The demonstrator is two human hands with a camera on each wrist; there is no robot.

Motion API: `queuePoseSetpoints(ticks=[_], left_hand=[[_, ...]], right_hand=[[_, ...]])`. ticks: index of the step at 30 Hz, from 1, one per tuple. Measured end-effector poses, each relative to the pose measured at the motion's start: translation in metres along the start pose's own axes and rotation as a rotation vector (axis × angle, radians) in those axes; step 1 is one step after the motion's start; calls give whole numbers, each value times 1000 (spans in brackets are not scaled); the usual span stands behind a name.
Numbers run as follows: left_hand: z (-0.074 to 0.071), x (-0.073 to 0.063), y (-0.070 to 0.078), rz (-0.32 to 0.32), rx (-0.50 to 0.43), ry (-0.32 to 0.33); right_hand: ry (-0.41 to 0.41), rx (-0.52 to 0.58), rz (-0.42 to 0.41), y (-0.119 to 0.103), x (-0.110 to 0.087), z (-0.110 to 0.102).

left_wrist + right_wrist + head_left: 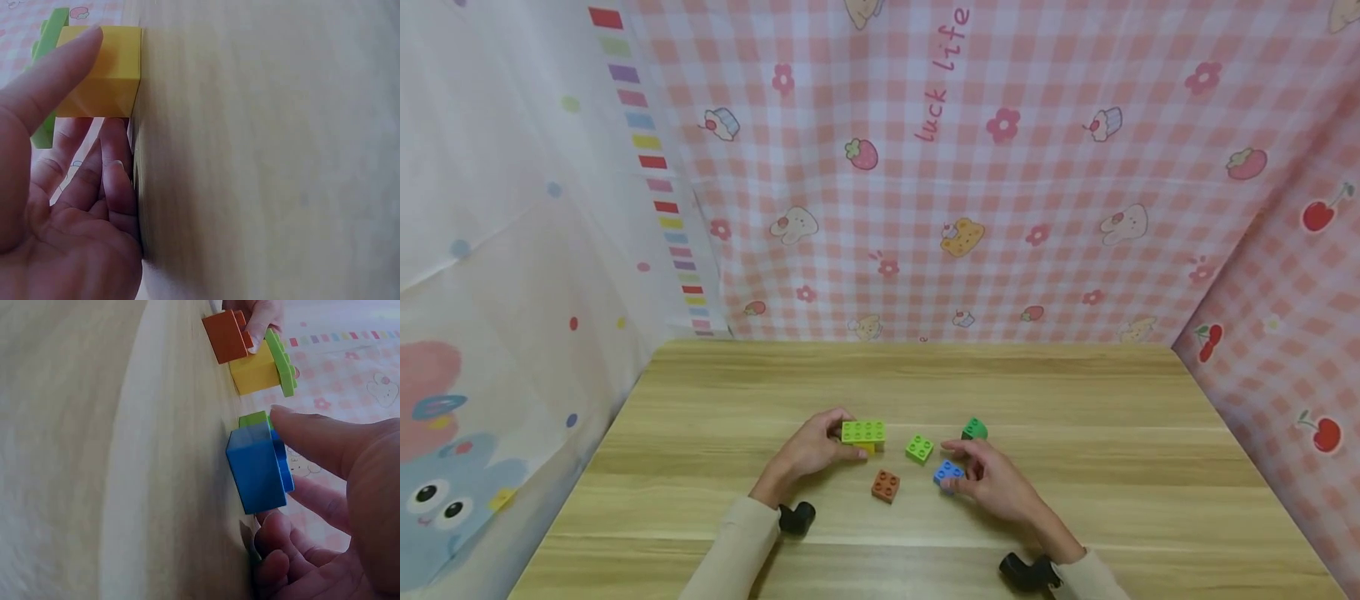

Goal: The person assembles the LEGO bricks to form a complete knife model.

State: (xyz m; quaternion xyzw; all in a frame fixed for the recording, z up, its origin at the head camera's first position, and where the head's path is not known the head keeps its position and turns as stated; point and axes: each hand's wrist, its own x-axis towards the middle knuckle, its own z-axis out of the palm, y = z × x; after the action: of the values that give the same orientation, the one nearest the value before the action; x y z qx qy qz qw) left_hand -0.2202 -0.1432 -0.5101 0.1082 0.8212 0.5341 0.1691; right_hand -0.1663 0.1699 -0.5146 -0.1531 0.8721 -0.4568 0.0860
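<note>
Table point(715, 383), one each: lime slab point(863, 432) on part-hidden yellow block point(115, 59), pinched by left hand point(808, 447); blue brick point(259, 472), right hand point(1000, 483) spread around it, contact unclear. Loose: lime brick point(919, 450), brown brick point(885, 486), green brick point(974, 429).

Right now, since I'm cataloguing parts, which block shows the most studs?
The long light-green block, atop the yellow block: eight studs show, against four or fewer on any other block.

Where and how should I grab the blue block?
I'd pinch the blue block by two opposite sides, coming from the right, because the lime block lies left and beyond. The blue studs point up, so flat sides should grip better than the bumpy top.
</note>
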Motion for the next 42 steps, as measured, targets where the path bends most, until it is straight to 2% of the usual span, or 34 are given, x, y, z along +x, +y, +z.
queuePoseSetpoints(ticks=[15, 34, 42], left_hand=[[-1, 2, -3, -1, -7, -8], [-1, 1, -2, -3, 4, -2], [0, 2, -3, -5, 7, -2]], right_hand=[[-33, 2, -31, 0, 0, 3], [-19, -4, 41, -2, -2, 5], [-28, -4, 39, -8, -2, 3]])
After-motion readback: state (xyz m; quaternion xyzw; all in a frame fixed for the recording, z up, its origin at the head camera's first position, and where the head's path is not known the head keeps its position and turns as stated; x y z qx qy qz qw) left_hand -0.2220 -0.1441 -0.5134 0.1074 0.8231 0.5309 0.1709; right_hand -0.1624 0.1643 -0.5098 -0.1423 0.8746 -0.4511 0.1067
